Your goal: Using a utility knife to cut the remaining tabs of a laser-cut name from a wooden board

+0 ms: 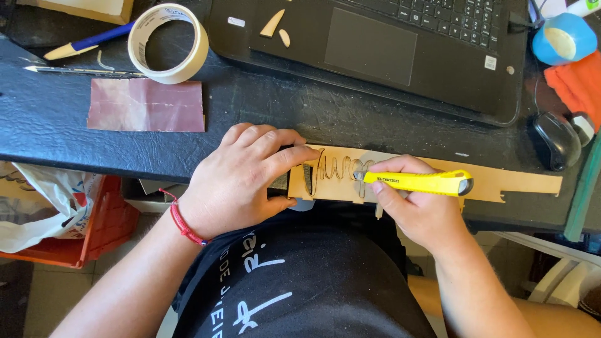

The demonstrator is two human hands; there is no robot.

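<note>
Left hand: lying flat, fingers pressing down the left end of a long tan cardboard strip, thumb tucked under its near edge.
Right hand: gripping a yellow plastic utility knife, its tip meeting the strip where looping cut lines are showing.
Cardboard strip: lying along the near edge of the black tabletop, running rightward past the right hand.
Beyond the left hand: pink sandpaper sheet, cream masking tape roll.
Beyond the right hand: black laptop.
</note>
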